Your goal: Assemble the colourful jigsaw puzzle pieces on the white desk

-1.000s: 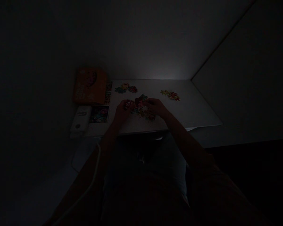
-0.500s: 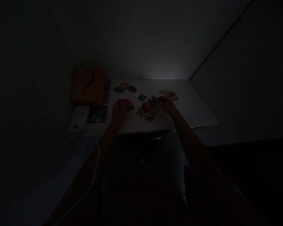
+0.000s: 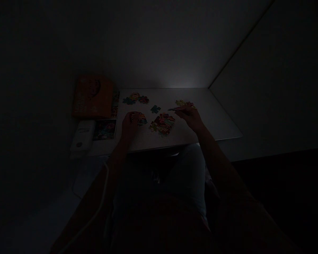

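Observation:
My left hand [image 3: 129, 125] rests near the table's front edge, shut on colourful jigsaw pieces [image 3: 138, 118]. My right hand [image 3: 190, 116] hangs above the table with its fingers stretched out, holding nothing I can see. It is nearest a small group of jigsaw pieces [image 3: 184, 104] at the back. Between my hands lies a loose cluster of jigsaw pieces [image 3: 162, 124], with a single teal piece [image 3: 155, 109] just behind it. Another group of pieces [image 3: 134, 99] lies at the back left.
The white table [image 3: 201, 123] ends in a front edge close to my body, with walls behind it. At its left stand an orange box [image 3: 92, 97], a printed picture card [image 3: 104, 129] and a white device [image 3: 82, 138]. A white cable [image 3: 103, 194] runs along my left arm.
My right hand has moved right, away from the central pieces, and its fingers have stretched out. Those pieces now lie in a tighter cluster. My left hand stays in nearly the same place.

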`<action>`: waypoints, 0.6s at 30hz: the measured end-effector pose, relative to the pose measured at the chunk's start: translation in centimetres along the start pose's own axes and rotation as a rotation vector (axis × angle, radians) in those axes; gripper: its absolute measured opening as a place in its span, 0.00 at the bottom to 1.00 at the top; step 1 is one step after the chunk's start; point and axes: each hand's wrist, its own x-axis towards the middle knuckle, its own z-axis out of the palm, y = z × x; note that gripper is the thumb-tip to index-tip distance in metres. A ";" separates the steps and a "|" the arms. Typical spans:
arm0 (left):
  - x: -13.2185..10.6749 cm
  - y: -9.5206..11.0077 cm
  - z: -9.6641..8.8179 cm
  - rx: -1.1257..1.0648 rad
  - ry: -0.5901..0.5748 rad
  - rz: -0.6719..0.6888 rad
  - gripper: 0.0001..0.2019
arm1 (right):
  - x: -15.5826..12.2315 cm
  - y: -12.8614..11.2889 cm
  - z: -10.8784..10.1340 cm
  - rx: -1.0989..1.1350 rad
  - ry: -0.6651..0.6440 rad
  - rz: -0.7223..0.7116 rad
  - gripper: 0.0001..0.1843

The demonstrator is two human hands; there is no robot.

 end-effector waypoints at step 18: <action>-0.2 0.0 -0.3 0.015 -0.199 0.007 0.26 | -0.5 -4.0 10.7 -0.213 -0.236 -0.052 0.18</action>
